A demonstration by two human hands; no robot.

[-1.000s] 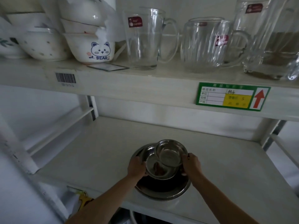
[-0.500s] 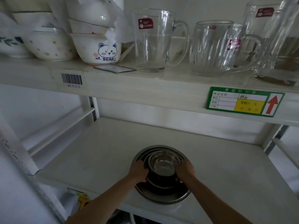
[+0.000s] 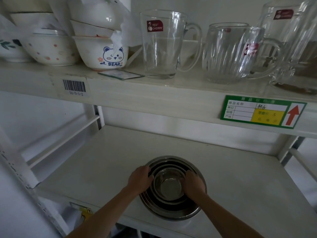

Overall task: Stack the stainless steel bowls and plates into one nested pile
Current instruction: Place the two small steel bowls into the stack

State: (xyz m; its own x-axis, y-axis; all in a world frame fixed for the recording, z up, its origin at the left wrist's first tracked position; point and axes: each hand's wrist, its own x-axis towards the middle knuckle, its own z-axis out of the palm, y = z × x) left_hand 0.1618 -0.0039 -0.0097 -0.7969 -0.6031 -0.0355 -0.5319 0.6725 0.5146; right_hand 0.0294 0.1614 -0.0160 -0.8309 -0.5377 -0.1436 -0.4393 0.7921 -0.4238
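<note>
Nesting looked nearly finished. We had our left hand [image 3: 140, 180] and right hand [image 3: 193, 185] curled narrow on opposite sides of the small bowl [image 3: 169, 186], fingertips on the rims of the steel pieces. The small bowl sat between our fingers, sunk level inside the wider steel bowls and plates [image 3: 171, 207], all on the lower shelf [image 3: 103, 160]. We judged that only letting go, or a final centring nudge, was left.
</note>
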